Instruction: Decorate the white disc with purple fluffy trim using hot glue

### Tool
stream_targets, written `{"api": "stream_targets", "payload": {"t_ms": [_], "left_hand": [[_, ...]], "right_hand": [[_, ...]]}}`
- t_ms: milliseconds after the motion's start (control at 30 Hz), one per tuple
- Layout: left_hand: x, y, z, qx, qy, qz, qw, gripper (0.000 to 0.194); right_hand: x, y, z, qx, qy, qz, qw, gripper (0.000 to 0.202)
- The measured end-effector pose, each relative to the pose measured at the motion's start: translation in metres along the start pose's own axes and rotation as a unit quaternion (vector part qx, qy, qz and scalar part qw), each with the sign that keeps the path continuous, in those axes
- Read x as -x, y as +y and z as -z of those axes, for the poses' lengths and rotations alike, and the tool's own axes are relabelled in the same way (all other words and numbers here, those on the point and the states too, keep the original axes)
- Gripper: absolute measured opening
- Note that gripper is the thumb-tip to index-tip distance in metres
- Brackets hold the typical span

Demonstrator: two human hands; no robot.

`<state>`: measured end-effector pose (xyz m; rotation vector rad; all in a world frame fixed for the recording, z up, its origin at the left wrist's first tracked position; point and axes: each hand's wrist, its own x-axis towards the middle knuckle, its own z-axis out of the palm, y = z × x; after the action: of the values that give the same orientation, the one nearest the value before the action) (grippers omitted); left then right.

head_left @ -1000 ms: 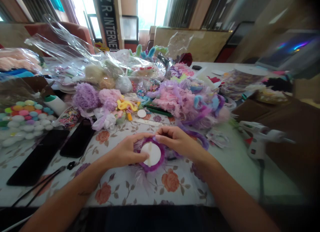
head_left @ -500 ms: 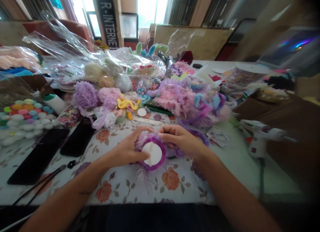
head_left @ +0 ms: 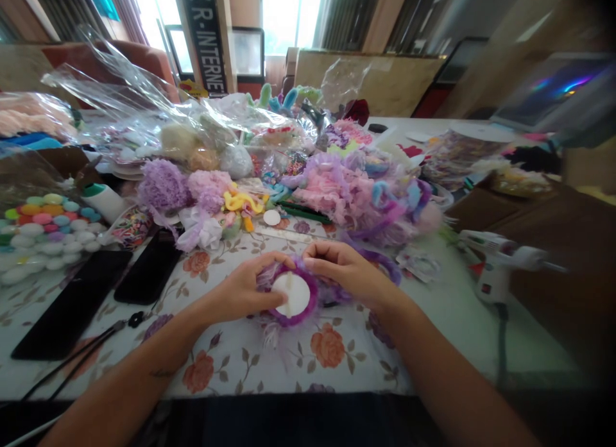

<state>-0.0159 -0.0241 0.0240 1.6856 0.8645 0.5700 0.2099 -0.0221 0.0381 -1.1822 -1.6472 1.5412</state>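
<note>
Between my hands is a white disc (head_left: pixel 299 293) ringed by fuzzy purple trim (head_left: pixel 312 304), with a pale strip across its face. My left hand (head_left: pixel 248 285) grips it from the left, thumb pressed on the disc and fingers over the trim's upper edge. Pinched at the trim's upper right is my right hand (head_left: pixel 337 267), its fingertips pressed together on the purple fuzz. A length of purple fuzzy strand (head_left: pixel 385 262) trails behind my right hand toward the right. Wispy pale fibres hang below the disc onto the floral cloth (head_left: pixel 240 370).
A hot glue gun (head_left: pixel 495 261) stands at the right by a brown box (head_left: pixel 520 222). Two black phones (head_left: pixel 72 306) lie at the left near a bag of coloured pompoms (head_left: pixel 48 229). Behind, pink and purple yarn (head_left: pixel 337 190) is heaped beside clear plastic bags (head_left: pixel 139 94).
My left index finger has come down onto the trim's upper edge, nearer my right fingertips. The disc and my right hand stay almost in place.
</note>
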Motion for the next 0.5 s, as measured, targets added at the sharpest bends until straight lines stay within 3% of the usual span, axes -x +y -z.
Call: {"api": "stream_targets", "payload": {"t_ms": [133, 500], "left_hand": [[-0.0001, -0.0032, -0.0003, -0.012, 0.003, -0.009, 1.000, 0.043], [0.0003, 0.0052, -0.0031, -0.007, -0.003, 0.017, 1.000, 0.046]], "right_hand": [[0.0004, -0.0062, -0.0037, 0.081, -0.002, 0.033, 0.996, 0.031], [-0.0015, -0.0045, -0.0050, 0.159, -0.003, 0.040, 0.987, 0.026]]}}
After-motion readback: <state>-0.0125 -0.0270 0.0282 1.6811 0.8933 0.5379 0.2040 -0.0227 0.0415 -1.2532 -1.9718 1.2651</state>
